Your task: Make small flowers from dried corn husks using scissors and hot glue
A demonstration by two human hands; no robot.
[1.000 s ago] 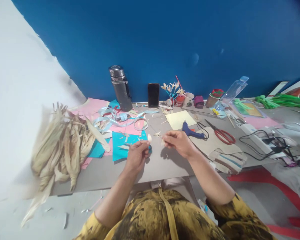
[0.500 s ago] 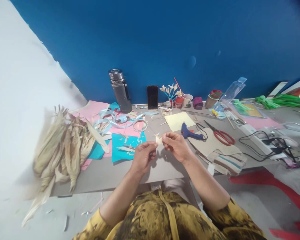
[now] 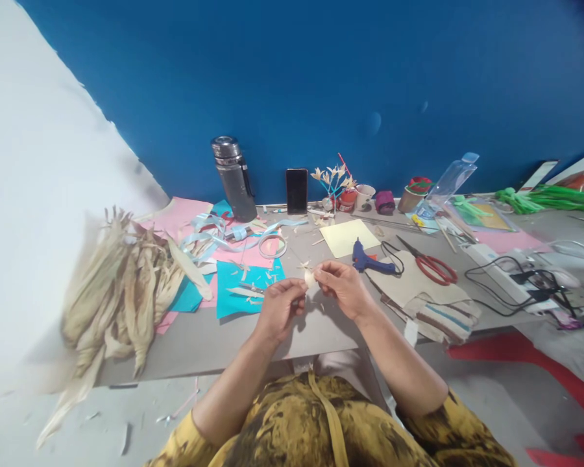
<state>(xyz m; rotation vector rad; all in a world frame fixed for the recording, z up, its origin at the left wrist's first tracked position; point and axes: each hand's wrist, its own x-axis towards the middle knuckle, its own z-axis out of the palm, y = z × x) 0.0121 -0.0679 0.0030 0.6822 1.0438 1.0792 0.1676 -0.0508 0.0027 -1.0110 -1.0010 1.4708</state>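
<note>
I have 1 small, pale cream, petal-like piece (image 3: 310, 279) pinched between 2 bare hands, above the flat grey table (image 3: 311, 340): the left hand (image 3: 279, 308) grips its left edge, the right hand (image 3: 344, 287) its right. Beside the left hand lies a bright blue paper sheet (image 3: 230, 310); beyond the right, 1 dark blue plastic glue gun (image 3: 370, 261), then red-handled metal scissors (image 3: 437, 268). Far left, I see heaped dry tan husks (image 3: 97, 279).

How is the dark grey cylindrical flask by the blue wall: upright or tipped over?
Upright: the dark grey cylindrical flask stands on its base on the grey table, with its silver-coloured cap uppermost.
</note>
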